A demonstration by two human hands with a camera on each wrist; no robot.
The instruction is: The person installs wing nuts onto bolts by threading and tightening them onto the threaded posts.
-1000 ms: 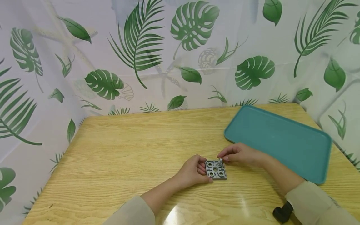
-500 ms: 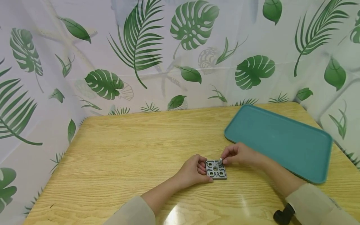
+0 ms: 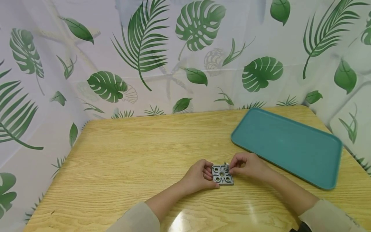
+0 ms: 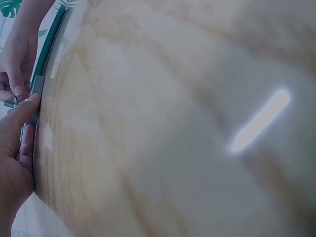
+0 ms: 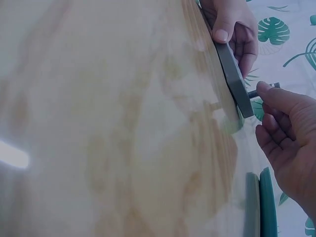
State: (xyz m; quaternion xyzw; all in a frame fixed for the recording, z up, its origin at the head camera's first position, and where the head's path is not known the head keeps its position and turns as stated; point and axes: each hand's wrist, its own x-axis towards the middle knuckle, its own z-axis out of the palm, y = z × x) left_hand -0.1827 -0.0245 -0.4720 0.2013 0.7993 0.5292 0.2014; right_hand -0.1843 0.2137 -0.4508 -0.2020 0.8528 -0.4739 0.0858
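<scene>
A square grey metal plate (image 3: 222, 175) with several round holes lies flat on the wooden table. My left hand (image 3: 200, 176) grips it by the left side, thumb at the near edge and fingers at the far left corner. In the plate's far right corner stands a metal bolt (image 3: 226, 167), upright. The right wrist view shows its threaded shank (image 5: 253, 94) reaching the plate, with its head beyond my thumb. My right hand (image 3: 246, 165) pinches this bolt between thumb and fingers, the other fingers curled behind. In the left wrist view both hands meet around the plate (image 4: 35, 94).
A teal rectangular tray (image 3: 287, 146) lies slanted at the right of the table (image 3: 139, 151), just beyond my right forearm. A leaf-printed cloth (image 3: 162, 58) hangs behind and beside the table.
My right hand has shifted slightly right and nearer to me, its wrist lower, with the fingers turned about the bolt. My left hand and the plate have stayed put.
</scene>
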